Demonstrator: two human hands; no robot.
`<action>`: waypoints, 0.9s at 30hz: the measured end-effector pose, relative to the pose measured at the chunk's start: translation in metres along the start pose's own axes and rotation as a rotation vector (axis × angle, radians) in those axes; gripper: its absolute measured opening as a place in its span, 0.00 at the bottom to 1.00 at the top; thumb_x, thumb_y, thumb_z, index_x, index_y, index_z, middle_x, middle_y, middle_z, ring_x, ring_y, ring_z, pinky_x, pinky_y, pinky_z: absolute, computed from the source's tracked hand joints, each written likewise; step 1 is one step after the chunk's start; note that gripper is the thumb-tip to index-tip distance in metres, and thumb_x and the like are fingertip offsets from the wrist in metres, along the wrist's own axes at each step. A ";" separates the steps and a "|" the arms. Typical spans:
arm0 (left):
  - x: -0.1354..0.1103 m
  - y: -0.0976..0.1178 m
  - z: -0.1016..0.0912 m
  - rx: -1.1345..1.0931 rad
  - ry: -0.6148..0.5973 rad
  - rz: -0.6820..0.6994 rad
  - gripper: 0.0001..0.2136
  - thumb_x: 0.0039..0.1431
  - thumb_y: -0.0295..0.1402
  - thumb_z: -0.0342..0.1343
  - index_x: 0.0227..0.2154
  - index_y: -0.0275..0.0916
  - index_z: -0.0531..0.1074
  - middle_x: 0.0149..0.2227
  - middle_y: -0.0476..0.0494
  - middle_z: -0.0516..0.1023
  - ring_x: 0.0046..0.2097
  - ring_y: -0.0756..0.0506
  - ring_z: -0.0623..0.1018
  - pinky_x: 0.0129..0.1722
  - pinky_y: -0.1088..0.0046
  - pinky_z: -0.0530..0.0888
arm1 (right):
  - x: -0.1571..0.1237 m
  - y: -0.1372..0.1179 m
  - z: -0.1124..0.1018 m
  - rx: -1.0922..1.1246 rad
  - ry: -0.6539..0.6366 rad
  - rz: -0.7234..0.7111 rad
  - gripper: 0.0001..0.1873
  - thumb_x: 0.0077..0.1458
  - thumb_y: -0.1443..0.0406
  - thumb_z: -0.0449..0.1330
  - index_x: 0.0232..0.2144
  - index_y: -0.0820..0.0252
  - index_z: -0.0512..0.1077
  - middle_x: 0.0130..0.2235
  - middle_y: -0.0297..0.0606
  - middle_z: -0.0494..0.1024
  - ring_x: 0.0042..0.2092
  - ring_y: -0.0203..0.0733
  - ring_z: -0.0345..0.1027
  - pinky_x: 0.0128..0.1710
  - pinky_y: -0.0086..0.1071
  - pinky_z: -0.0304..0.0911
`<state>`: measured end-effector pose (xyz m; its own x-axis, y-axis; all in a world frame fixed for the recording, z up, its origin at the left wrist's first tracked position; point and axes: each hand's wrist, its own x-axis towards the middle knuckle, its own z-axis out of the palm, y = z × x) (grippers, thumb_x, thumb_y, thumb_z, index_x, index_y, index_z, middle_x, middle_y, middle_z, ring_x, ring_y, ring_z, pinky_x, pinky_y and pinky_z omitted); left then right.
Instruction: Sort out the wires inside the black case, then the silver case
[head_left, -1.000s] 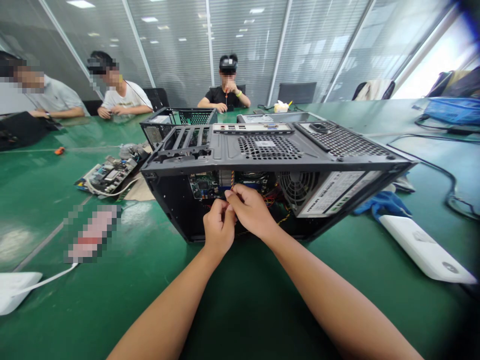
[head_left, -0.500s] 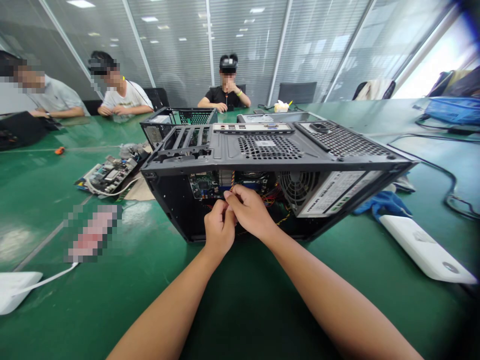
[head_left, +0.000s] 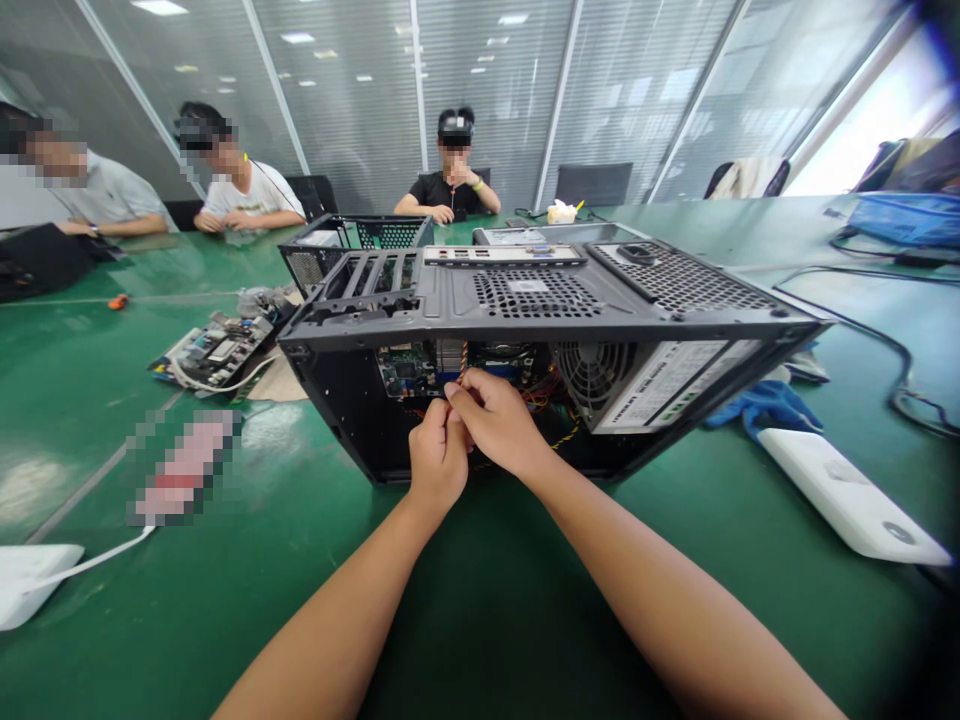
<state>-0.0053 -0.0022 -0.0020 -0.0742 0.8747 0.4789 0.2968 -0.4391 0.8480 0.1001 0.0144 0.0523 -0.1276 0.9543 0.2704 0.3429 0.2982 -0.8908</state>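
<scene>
At ten o'clock on the desk [head_left: 90, 400] I see a loose circuit board [head_left: 221, 348]. At twelve stands the open computer case [head_left: 420, 328], its motherboard [head_left: 401, 372] already inside. There my left hand [head_left: 439, 455] and right hand [head_left: 496, 420] meet, both apparently pinched narrow on a twisted cable [head_left: 463, 354]; its end is hidden, so I judge that handling unfinished. At two o'clock from them, the power supply [head_left: 646, 392] sits inside.

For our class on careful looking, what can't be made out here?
Head view: cable's lower part, hidden by right hand and left hand.
Head view: white box's left end, cut off by the edge.
Head view: pink item's details, blurred by pixelation.
</scene>
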 end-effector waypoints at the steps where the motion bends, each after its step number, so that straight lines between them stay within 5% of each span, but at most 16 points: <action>1: 0.000 0.000 0.000 -0.007 -0.001 0.010 0.13 0.68 0.37 0.45 0.27 0.40 0.62 0.20 0.54 0.68 0.22 0.52 0.67 0.25 0.76 0.62 | 0.000 0.000 0.000 -0.003 -0.002 -0.006 0.16 0.60 0.58 0.53 0.22 0.55 0.59 0.22 0.31 0.67 0.27 0.38 0.62 0.28 0.32 0.54; 27: -0.001 0.000 0.000 -0.008 -0.023 0.048 0.16 0.70 0.39 0.43 0.26 0.40 0.61 0.20 0.54 0.68 0.22 0.53 0.67 0.24 0.77 0.61 | 0.000 0.000 -0.004 -0.010 0.002 0.003 0.16 0.60 0.57 0.54 0.23 0.55 0.60 0.22 0.31 0.69 0.26 0.37 0.64 0.28 0.32 0.56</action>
<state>-0.0053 -0.0028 -0.0023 -0.0386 0.8570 0.5139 0.2920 -0.4822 0.8260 0.1034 0.0141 0.0537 -0.1242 0.9553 0.2681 0.3529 0.2951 -0.8879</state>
